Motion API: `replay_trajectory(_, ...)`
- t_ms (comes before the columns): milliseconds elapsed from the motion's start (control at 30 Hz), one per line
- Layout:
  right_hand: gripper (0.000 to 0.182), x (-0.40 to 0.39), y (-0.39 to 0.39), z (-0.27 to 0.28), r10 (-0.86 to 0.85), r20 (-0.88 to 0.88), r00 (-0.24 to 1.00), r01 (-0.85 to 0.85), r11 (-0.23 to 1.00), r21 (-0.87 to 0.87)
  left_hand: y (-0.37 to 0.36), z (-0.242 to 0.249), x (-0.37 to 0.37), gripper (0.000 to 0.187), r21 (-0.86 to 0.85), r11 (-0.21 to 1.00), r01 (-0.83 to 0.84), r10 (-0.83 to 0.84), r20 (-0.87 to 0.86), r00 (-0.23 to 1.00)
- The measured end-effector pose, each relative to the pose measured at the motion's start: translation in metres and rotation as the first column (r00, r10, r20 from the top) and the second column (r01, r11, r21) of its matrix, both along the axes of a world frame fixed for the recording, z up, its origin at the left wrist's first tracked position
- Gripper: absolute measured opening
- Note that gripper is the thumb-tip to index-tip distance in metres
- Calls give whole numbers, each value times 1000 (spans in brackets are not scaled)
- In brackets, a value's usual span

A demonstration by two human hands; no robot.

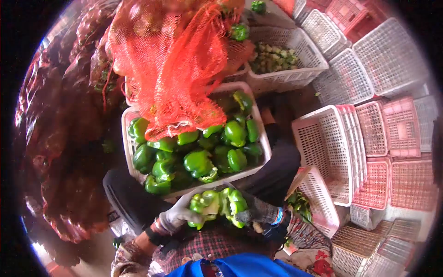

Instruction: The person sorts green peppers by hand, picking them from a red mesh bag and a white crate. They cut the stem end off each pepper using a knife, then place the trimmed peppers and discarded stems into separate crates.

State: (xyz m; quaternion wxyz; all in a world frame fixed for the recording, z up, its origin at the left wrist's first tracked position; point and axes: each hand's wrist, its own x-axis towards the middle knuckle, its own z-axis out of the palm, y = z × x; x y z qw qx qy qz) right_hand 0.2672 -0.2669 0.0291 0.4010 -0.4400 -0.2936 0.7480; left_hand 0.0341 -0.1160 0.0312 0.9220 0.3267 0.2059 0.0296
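Note:
My left hand, in a light grey glove, is closed round one piece of an opened green pepper. Its pale inside shows. My right hand, in a dark grey glove, holds another opened green pepper piece right beside it. Both hands are over my lap. Just beyond them, a white crate holds several green peppers, and some look cut open. A red mesh sack lies over the crate's far part.
Large filled sacks stand at the left. A white crate with pale green pieces is at the upper right. An empty-looking white crate and several stacked pink crates stand at the right.

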Motion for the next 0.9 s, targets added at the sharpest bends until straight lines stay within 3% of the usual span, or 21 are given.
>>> replay_trajectory(67, 51, -7, -13, -23, -131, -135, 982, 134, 991, 14, -1, -25, -1, 88, -239, 959, -155, 196, 159, 968)
replay_trajectory(100, 58, -10, -12, -18, -254, -126, 959, 267, 959, 95, 0, -41, 3, 85, -259, 941, -217, 288, 278, 916)
replay_trajectory(133, 58, -8, -18, -35, -443, -192, 876, 450, 893, -9, 5, 3, 15, 82, -213, 905, -369, 404, 152, 902)
replay_trajectory(167, 59, -7, -24, -51, -616, -237, 751, 612, 784, -98, 11, 16, 19, 83, -180, 857, -483, 508, 135, 851)
replay_trajectory(200, 59, -2, -1, -16, -617, 19, 787, 611, 783, 117, 16, 21, 22, 83, -142, 793, -592, 608, 121, 785)
replay_trajectory(233, 60, 2, 23, 21, -622, 347, 702, 542, 783, 306, 23, 19, 20, 82, -32, 729, -684, 685, 58, 726)
replay_trajectory(267, 61, 7, 47, 58, -623, 604, 496, 465, 779, 422, 29, 21, 16, 82, 8, 735, -678, 673, 111, 731)
replay_trajectory(300, 65, 10, 63, 66, -624, 781, 15, 227, 763, 605, 31, 26, 14, 82, 48, 761, -647, 637, 136, 759)
replay_trajectory(367, 74, 15, 73, 39, -448, 817, -364, 7, 875, 483, 29, 35, 19, 85, 89, 778, -622, 603, 170, 779)
replay_trajectory(400, 78, 25, 79, 10, -356, 850, -387, -16, 925, 380, 23, 40, 23, 87, 89, 771, -630, 611, 175, 772)
replay_trajectory(433, 81, 35, 82, -26, -281, 908, -310, -2, 956, 295, 23, 39, 17, 87, 132, 819, -558, 552, 82, 830)
replay_trajectory(467, 84, 42, 83, -40, -268, 938, -222, 10, 961, 277, 23, 44, 18, 88, 208, 818, -537, 528, 102, 843)
replay_trajectory(500, 88, 47, 80, -36, -302, 949, -96, 43, 951, 307, 25, 34, 21, 93, 324, 777, -539, 532, 118, 838)
replay_trajectory(533, 87, 49, 76, -26, -298, 953, -53, 74, 951, 301, 21, 23, 19, 98, 428, 737, -523, 529, 116, 841)
replay_trajectory(600, 85, 40, 71, 9, -418, 898, 134, 256, 890, 376, 20, 24, 21, 94, 476, 687, -550, 538, 176, 824)
replay_trajectory(667, 82, 11, 64, 20, -505, 727, 465, 386, 855, 347, 18, 12, 25, 93, 687, 553, -472, 529, 148, 836)
replay_trajectory(700, 81, -5, 62, 18, -528, 608, 593, 425, 847, 320, 17, 21, 26, 93, 846, 402, -352, 507, 114, 854)
replay_trajectory(733, 76, -24, 65, 24, -491, 602, 629, 372, 871, 322, 18, 31, 29, 93, 953, 220, -209, 490, 78, 868)
replay_trajectory(800, 66, -57, 79, 25, -443, 751, 490, 186, 895, 406, 10, 30, 32, 93, 985, -41, -169, 474, 168, 864)
replay_trajectory(867, 60, -74, 89, 23, -497, 740, 453, 232, 867, 440, 8, 32, 29, 95, 985, -149, -86, 478, 148, 866)
replay_trajectory(900, 58, -77, 90, 15, -542, 667, 511, 273, 838, 472, 11, 39, 23, 98, 980, 15, -201, 417, 176, 892)
